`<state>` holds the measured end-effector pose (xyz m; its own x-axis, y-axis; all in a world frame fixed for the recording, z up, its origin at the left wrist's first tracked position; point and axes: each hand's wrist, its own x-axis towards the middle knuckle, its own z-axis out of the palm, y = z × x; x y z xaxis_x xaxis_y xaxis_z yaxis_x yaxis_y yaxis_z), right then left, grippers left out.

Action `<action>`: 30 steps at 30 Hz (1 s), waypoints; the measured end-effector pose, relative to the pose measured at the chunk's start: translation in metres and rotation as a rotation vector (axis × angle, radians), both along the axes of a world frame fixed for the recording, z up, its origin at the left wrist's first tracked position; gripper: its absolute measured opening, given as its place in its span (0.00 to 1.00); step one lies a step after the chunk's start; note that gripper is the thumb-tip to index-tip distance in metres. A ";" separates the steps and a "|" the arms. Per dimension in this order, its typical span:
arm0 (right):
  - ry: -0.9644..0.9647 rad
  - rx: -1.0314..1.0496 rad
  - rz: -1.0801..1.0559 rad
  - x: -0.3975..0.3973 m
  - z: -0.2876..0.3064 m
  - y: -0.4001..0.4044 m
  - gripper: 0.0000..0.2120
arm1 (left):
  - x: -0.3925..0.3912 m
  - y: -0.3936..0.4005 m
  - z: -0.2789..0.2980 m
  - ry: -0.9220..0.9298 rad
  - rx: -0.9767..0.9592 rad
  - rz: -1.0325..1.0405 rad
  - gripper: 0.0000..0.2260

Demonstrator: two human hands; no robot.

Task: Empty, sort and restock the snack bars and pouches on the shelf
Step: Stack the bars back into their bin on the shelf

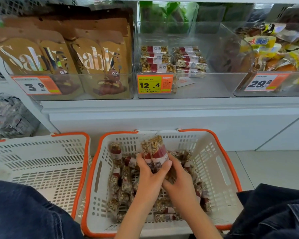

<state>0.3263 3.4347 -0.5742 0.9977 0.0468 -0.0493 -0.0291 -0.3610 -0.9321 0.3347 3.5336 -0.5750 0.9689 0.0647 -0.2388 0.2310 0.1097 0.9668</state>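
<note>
- My left hand point(148, 171) grips a bunch of granola bars point(156, 150), fingers curled round their lower ends; bars stand upright, tops pointing twd the shelf.
- My right hand point(177, 175) is just beside the left, touching it; thumb lies across the front of the same bunch, fingers curled low among more bars underneath. Both hands clamped on bars.
- Both hands sit inside the right basket point(219, 163), white w/ orange rim, on the floor in front of the shelf.
- Loose bars point(121, 185) cover that basket's bottom, lying every which way, clear wrappers w/ red-and-white labels.
- Left basket point(42, 161), same kind, sits right beside it, rims nearly touching.
- On the shelf, the middle clear bin point(222, 87) holds two short stacks of shelved bars point(173, 59) side by side at the left-centre; rest of the bin is bare. Orange price tag point(154, 83) on its front reads 12.4.
- Left bin has brown Sablé pouches point(62, 56) standing upright, tag 3.9.
- Right bin holds mixed yellow-wrapped snacks point(272, 47), tag 29.8.
- My denim knees point(24, 213) show at both bottom corners.
- Grey packs point(9, 116) sit lower left, too blurred to read.
</note>
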 end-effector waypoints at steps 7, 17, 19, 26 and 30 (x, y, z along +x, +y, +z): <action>0.035 -0.060 -0.004 0.007 0.000 0.000 0.26 | 0.004 0.001 0.000 -0.010 0.030 0.001 0.33; 0.007 -0.038 -0.065 0.029 0.030 -0.019 0.13 | 0.016 0.004 0.029 -0.075 0.177 -0.197 0.39; -0.070 -0.099 -0.111 0.050 0.062 -0.038 0.13 | 0.033 0.020 0.056 -0.166 0.437 -0.288 0.36; -0.356 -0.645 -0.144 0.164 0.201 -0.119 0.20 | 0.127 0.097 0.147 -0.391 1.322 -0.534 0.22; -0.292 -0.934 -0.030 0.233 0.221 -0.133 0.19 | 0.156 0.112 0.151 -0.272 1.404 -0.499 0.23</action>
<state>0.5588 3.3013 -0.3530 0.9767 0.0885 0.1953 0.1358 -0.9603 -0.2437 0.4909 3.6460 -0.4236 0.9628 -0.2580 -0.0802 -0.2332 -0.9434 0.2359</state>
